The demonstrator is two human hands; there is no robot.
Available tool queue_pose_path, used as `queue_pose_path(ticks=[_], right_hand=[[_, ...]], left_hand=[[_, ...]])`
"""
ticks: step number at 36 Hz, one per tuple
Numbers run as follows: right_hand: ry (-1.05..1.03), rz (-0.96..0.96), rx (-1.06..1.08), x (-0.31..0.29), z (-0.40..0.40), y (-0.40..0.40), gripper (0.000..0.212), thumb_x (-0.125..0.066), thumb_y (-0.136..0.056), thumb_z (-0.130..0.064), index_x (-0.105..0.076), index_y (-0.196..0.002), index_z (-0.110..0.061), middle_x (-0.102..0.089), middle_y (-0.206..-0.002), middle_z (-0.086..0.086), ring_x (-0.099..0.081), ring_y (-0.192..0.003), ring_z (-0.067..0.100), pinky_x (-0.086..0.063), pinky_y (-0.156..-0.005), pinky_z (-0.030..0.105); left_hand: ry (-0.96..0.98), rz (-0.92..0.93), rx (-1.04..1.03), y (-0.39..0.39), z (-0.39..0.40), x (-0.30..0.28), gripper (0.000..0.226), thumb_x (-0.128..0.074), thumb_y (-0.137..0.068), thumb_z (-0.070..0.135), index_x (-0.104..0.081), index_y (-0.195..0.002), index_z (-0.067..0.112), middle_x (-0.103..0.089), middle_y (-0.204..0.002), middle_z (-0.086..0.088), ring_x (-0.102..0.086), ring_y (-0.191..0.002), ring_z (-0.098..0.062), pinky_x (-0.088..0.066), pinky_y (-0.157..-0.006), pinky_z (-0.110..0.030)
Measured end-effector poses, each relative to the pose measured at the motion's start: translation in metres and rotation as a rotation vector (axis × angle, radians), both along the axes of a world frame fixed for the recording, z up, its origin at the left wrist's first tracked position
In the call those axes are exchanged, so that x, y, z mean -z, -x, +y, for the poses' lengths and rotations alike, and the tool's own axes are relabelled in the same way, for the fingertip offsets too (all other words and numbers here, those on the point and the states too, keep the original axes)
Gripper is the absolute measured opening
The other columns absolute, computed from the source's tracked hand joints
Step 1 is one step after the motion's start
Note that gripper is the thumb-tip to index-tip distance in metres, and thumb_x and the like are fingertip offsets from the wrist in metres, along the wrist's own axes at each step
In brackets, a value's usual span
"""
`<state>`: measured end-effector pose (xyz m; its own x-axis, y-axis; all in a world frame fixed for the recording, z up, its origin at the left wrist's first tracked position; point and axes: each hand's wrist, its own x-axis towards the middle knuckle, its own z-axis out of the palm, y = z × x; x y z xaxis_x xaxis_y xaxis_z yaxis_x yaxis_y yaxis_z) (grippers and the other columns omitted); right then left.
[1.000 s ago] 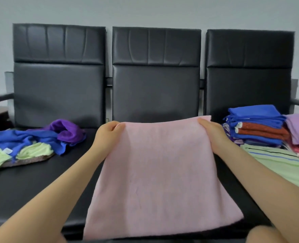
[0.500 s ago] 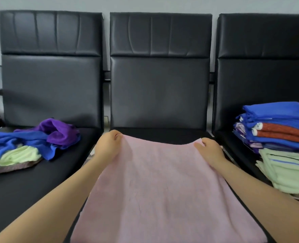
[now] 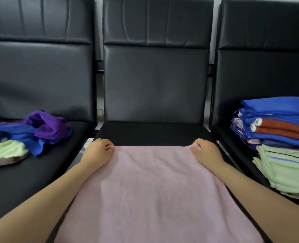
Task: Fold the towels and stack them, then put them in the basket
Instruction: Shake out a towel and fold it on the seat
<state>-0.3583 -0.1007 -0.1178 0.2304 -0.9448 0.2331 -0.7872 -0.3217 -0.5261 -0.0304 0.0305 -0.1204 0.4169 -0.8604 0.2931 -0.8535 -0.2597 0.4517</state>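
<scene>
Curled fingers (image 3: 108,146) of the left hand (image 3: 96,151) and right hand (image 3: 205,152) pinch the far corners of the pink towel (image 3: 154,190), spread flat on the middle seat (image 3: 150,133) at frame centre. Both forearms extend forward along its edges. Loose towels (image 3: 31,134) lie at left, folded towels (image 3: 278,130) at right.

We see three black padded chairs in a row: the left chair (image 3: 39,71), the middle chair (image 3: 155,81), and the right chair (image 3: 264,67). Behind them, a pale wall (image 3: 215,4) shows through the gaps between the chair backs.
</scene>
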Motion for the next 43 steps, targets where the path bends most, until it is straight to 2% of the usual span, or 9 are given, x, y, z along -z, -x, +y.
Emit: queue_pose_path(ticks=[3, 7, 14, 19, 24, 31, 35, 39, 43], right_hand=[[0.051, 0.088, 0.019, 0.001, 0.003, 0.001, 0.017, -0.05, -0.092, -0.015, -0.063, -0.1, -0.009, -0.056, -0.105, 0.008, -0.051, -0.103, 0.025, -0.042, -0.076, 0.033], [-0.003, 0.177, 0.075, 0.0, 0.006, 0.005, 0.041, -0.051, -0.098, -0.028, -0.05, -0.134, -0.01, -0.045, -0.133, 0.011, -0.035, -0.127, 0.027, -0.038, -0.097, 0.036], [0.012, 0.192, 0.048, -0.003, 0.019, 0.009, 0.017, -0.05, -0.097, -0.021, -0.056, -0.107, -0.01, -0.05, -0.115, 0.009, -0.043, -0.112, 0.026, -0.041, -0.09, 0.035], [0.016, 0.073, 0.03, -0.004, 0.029, 0.017, 0.005, -0.05, -0.092, -0.012, -0.046, -0.091, -0.014, -0.053, -0.089, 0.004, -0.052, -0.088, 0.024, -0.034, -0.059, 0.027], [-0.109, -0.069, 0.023, -0.008, 0.035, 0.026, 0.036, -0.063, -0.088, -0.013, -0.056, -0.123, -0.009, -0.061, -0.114, 0.007, -0.056, -0.098, 0.021, -0.038, -0.075, 0.026], [-0.131, -0.009, 0.079, -0.016, 0.049, 0.02, 0.01, -0.057, -0.092, -0.02, -0.056, -0.084, -0.012, -0.057, -0.083, 0.003, -0.05, -0.075, 0.019, -0.036, -0.061, 0.028], [-0.163, -0.237, 0.121, -0.023, 0.058, 0.018, 0.028, -0.054, -0.093, -0.017, -0.043, -0.068, -0.014, -0.047, -0.072, 0.001, -0.042, -0.067, 0.018, -0.028, -0.053, 0.027], [-0.372, -0.772, 0.175, -0.044, 0.072, 0.015, 0.02, -0.06, -0.092, -0.015, -0.064, -0.104, 0.001, -0.065, -0.096, 0.014, -0.059, -0.081, 0.023, -0.046, -0.069, 0.029], [-0.371, -0.985, 0.158, -0.071, 0.085, 0.015, 0.026, -0.061, -0.094, -0.019, -0.062, -0.119, -0.01, -0.062, -0.107, 0.007, -0.059, -0.099, 0.023, -0.047, -0.088, 0.036]], left_hand=[[-0.043, 0.001, -0.028, 0.001, 0.001, -0.002, 0.026, -0.055, -0.091, 0.019, -0.066, -0.115, 0.017, -0.055, -0.114, -0.006, -0.049, -0.115, -0.023, -0.04, -0.091, -0.029], [-0.15, -0.037, -0.044, 0.003, 0.002, -0.006, 0.041, -0.053, -0.094, 0.025, -0.054, -0.134, 0.018, -0.05, -0.135, -0.007, -0.04, -0.129, -0.027, -0.035, -0.105, -0.035], [-0.24, 0.006, -0.058, 0.008, 0.011, -0.015, 0.028, -0.055, -0.09, 0.032, -0.061, -0.114, 0.018, -0.063, -0.11, -0.004, -0.055, -0.097, -0.021, -0.046, -0.078, -0.03], [-0.223, 0.051, -0.061, 0.011, 0.018, -0.016, 0.016, -0.058, -0.086, 0.031, -0.06, -0.095, 0.019, -0.062, -0.091, 0.004, -0.056, -0.081, -0.014, -0.048, -0.07, -0.03], [-0.176, 0.135, -0.07, 0.012, 0.024, -0.019, 0.019, -0.062, -0.083, 0.025, -0.057, -0.099, 0.016, -0.057, -0.095, 0.005, -0.054, -0.088, -0.017, -0.046, -0.074, -0.029], [-0.056, 0.353, -0.03, 0.012, 0.036, -0.022, 0.013, -0.06, -0.09, 0.024, -0.065, -0.088, 0.012, -0.06, -0.079, -0.004, -0.059, -0.082, -0.027, -0.047, -0.072, -0.033], [0.142, 0.732, -0.008, 0.019, 0.046, -0.031, 0.013, -0.065, -0.082, 0.032, -0.07, -0.082, 0.02, -0.065, -0.078, -0.003, -0.058, -0.07, -0.022, -0.048, -0.068, -0.031], [0.272, 1.015, -0.016, 0.025, 0.054, -0.046, 0.041, -0.074, -0.056, 0.046, -0.075, -0.083, 0.015, -0.065, -0.085, -0.008, -0.059, -0.076, -0.024, -0.05, -0.077, -0.037], [0.342, 1.003, 0.04, 0.036, 0.062, -0.067, 0.025, -0.068, -0.077, 0.036, -0.065, -0.084, 0.012, -0.063, -0.09, -0.006, -0.057, -0.083, -0.022, -0.048, -0.078, -0.036]])
